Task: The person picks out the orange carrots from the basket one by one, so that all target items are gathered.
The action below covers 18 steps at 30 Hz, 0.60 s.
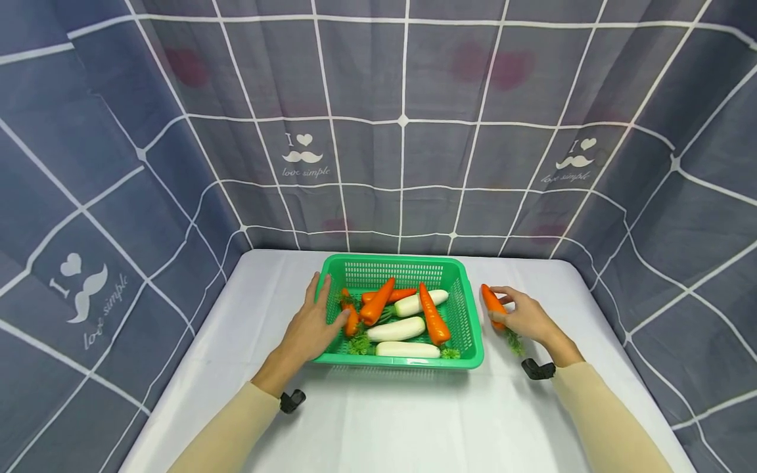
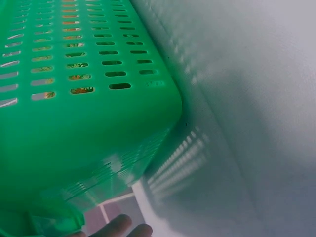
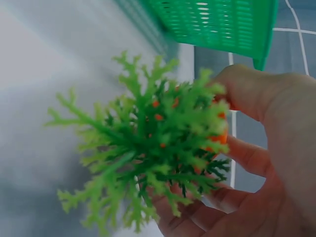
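Note:
A green basket [image 1: 473, 358] holds several orange carrots [image 1: 435, 315] and white radish-like vegetables [image 1: 408, 349] with leafy tops. My left hand [image 1: 310, 332] rests on the basket's left rim, its fingers extended and thumb over the inside; in the left wrist view only fingertips [image 2: 118, 227] show beside the basket wall [image 2: 89, 123]. To the right of the basket, my right hand [image 1: 526, 318] holds a carrot [image 1: 492, 303] between thumb and fingers, its green leaves toward me. The leaves [image 3: 148, 138] cover much of that carrot in the right wrist view, before my right hand [image 3: 256, 163].
A white cloth [image 1: 378, 420] covers the table under the basket. Grey-blue curtains [image 1: 367, 157] with white grid lines stand behind the table and on both sides. A small black device [image 1: 537, 369] sits at my right wrist, another [image 1: 292, 401] at my left.

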### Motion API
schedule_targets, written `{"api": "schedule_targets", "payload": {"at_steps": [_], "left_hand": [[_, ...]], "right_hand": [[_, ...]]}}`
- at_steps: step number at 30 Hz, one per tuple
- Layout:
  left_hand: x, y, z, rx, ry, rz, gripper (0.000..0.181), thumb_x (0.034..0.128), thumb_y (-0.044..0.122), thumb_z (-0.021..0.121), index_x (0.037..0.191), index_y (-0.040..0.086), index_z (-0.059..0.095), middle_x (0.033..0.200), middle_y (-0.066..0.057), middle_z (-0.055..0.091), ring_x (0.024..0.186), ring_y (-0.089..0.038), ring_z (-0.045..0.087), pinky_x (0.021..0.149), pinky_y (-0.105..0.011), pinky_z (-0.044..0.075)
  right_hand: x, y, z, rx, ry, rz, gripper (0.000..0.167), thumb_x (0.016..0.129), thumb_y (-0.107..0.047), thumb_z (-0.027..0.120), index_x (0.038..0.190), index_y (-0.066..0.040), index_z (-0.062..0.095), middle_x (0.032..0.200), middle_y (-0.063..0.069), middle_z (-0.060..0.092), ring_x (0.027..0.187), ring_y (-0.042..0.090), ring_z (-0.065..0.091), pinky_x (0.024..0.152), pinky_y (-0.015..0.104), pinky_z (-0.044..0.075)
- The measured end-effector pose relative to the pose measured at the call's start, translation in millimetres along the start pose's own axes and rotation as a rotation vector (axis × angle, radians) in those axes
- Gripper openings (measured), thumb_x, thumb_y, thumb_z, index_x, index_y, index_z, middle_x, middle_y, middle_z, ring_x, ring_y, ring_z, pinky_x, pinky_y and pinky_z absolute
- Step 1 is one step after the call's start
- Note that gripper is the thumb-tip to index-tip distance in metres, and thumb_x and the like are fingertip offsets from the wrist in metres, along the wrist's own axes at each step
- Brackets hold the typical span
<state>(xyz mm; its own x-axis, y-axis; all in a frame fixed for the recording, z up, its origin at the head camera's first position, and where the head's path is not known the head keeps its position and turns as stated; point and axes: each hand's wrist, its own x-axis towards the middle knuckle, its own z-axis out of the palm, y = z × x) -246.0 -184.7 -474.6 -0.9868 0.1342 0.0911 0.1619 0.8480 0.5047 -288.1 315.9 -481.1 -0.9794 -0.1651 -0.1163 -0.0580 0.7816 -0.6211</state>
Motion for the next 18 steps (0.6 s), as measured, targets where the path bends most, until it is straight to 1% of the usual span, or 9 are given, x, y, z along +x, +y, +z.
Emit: {"api": "schedule_targets", "payload": {"at_steps": [2,6,8,10,15,18], "left_hand": [[0.3,-0.1,-0.1,-0.003,-0.003,0.001,0.098,0.1177,0.051,0.066,0.189,0.009,0.014,0.197,-0.023,0.001,0.098,-0.040,0.083,0.062,-0.037,0.059],[0.9,0.4,0.0,-0.012,-0.006,0.008,0.097,0.1182,0.050,0.066,0.189,0.009,0.014,0.197,-0.024,0.001,0.098,-0.040,0.083,0.063,-0.038,0.059],[1.0,0.7,0.1,-0.012,-0.006,0.007,0.097,0.1179,0.050,0.067,0.189,0.009,0.014,0.197,-0.023,0.001,0.098,-0.040,0.083,0.063,-0.039,0.060],[1.0,0.9,0.3,-0.006,-0.007,0.003,0.098,0.1176,0.051,0.067,0.189,0.010,0.014,0.197,-0.023,0.001,0.098,-0.040,0.083,0.064,-0.039,0.060],[0.5,1.7,-0.6,-0.009,-0.009,0.001,0.098,0.1171,0.051,0.067,0.189,0.010,0.015,0.197,-0.022,0.001,0.094,-0.039,0.082,0.063,-0.037,0.059],[0.4,1.6,-2.3,-0.014,-0.014,-0.001,0.098,0.1173,0.051,0.067,0.188,0.009,0.015,0.197,-0.023,0.001,0.086,-0.034,0.080,0.060,-0.036,0.057]], "right_hand": [[-0.7,2.4,2.3,-0.024,0.006,0.007,0.074,0.107,-0.026,0.084,0.170,-0.003,0.055,0.149,0.038,0.070,0.113,0.041,0.074,0.083,0.039,0.060],[-2.8,7.9,5.6,-0.076,0.025,-0.013,0.076,0.105,-0.027,0.087,0.167,0.003,0.055,0.141,0.036,0.074,0.115,0.044,0.074,0.093,0.053,0.063],[-4.4,9.5,7.1,-0.091,0.030,-0.021,0.078,0.104,-0.029,0.088,0.167,0.005,0.054,0.139,0.036,0.074,0.116,0.046,0.074,0.098,0.060,0.063],[-6.0,9.9,8.2,-0.102,0.033,-0.024,0.082,0.104,-0.030,0.088,0.167,0.007,0.053,0.139,0.037,0.073,0.117,0.046,0.074,0.101,0.065,0.062],[-8.2,7.8,9.8,-0.111,0.045,-0.033,0.086,0.103,-0.032,0.090,0.167,0.009,0.051,0.137,0.038,0.073,0.115,0.046,0.074,0.103,0.068,0.061],[-7.4,6.5,10.4,-0.119,0.053,-0.046,0.086,0.102,-0.033,0.091,0.167,0.009,0.052,0.136,0.037,0.073,0.113,0.045,0.074,0.103,0.068,0.061]]}}
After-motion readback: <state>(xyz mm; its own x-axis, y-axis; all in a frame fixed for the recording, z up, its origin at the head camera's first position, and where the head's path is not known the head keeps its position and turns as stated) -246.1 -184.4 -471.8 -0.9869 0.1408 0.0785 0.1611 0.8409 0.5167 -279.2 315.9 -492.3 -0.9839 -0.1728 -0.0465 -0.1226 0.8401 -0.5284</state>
